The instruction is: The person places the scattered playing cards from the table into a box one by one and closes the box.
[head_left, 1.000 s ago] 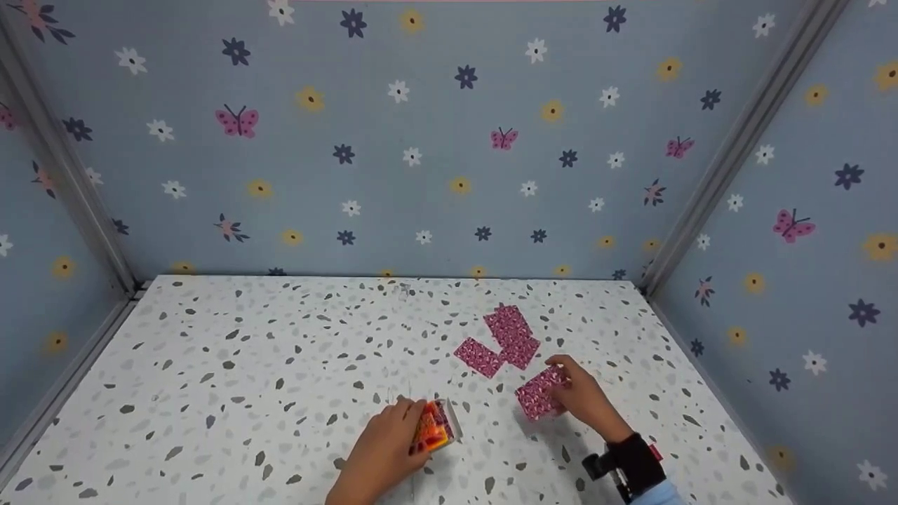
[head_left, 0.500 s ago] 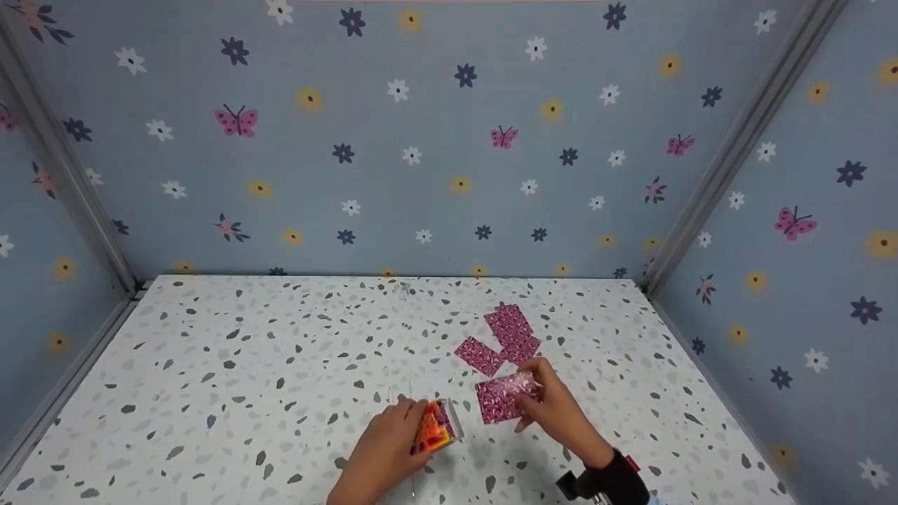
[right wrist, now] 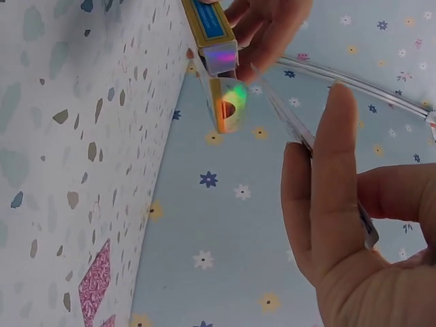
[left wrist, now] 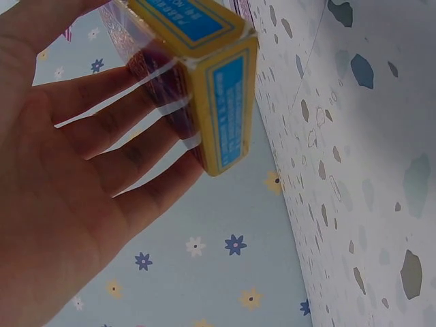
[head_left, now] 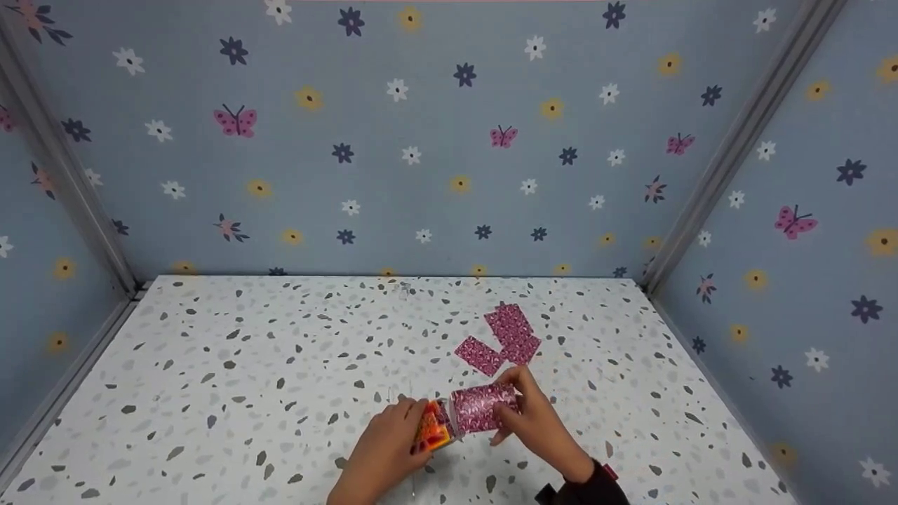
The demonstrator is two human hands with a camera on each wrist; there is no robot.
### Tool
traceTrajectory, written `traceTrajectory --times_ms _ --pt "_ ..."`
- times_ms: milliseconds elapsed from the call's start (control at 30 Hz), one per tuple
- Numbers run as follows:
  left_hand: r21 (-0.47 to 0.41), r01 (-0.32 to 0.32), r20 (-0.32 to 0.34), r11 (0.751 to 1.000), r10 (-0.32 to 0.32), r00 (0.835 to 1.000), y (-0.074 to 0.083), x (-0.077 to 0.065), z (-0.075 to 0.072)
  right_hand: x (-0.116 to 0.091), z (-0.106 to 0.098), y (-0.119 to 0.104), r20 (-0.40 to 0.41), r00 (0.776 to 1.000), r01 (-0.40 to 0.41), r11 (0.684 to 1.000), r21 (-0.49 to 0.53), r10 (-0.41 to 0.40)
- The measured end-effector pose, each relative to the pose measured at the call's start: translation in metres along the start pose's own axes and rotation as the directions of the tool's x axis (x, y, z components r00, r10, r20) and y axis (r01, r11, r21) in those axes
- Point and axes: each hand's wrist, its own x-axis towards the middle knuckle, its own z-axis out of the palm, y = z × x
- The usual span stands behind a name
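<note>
While, in the head view, the left hand (head_left: 387, 438) grips a small box (head_left: 434, 426) over the speckled surface (head_left: 245, 393) before a flowered wall (head_left: 449, 126), the right hand (head_left: 537, 423) pinches pink cards (head_left: 477, 408) just beside it; loose cards (head_left: 510, 328) lie beyond the right hand. The left wrist view shows blue labels (left wrist: 227, 102), their print too blurred to read. In the right wrist view, the end flap (right wrist: 219, 109) stands open.

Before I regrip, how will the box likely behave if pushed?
The box probably won't roll: its sides are flat. Its open flap looks thin and may bend or catch. Its glossy sheen suggests it might slip in the left hand.
</note>
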Motion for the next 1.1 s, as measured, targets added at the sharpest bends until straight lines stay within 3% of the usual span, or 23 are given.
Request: traceTrajectory --times_ms 267,700,967,1100 --pt "0.034 -0.035 -0.075 0.999 0.037 0.997 0.001 -0.003 0.000 0.004 0.014 0.007 -0.016 0.999 -0.031 0.999 0.035 0.031" --pt "-0.003 -0.028 -0.043 1.000 0.028 0.999 0.000 -0.003 -0.002 0.010 0.022 0.013 0.017 0.997 -0.079 0.997 0.014 0.079" --pt "-0.012 -0.016 -0.011 1.000 0.016 1.000 -0.001 -0.002 -0.002 0.017 0.027 0.020 -0.005 0.998 -0.059 0.988 -0.144 0.059" --pt "-0.002 -0.009 -0.006 1.000 0.009 1.000 0.001 -0.002 -0.003 0.018 0.030 0.021 -0.015 0.999 -0.049 0.987 -0.154 0.047"
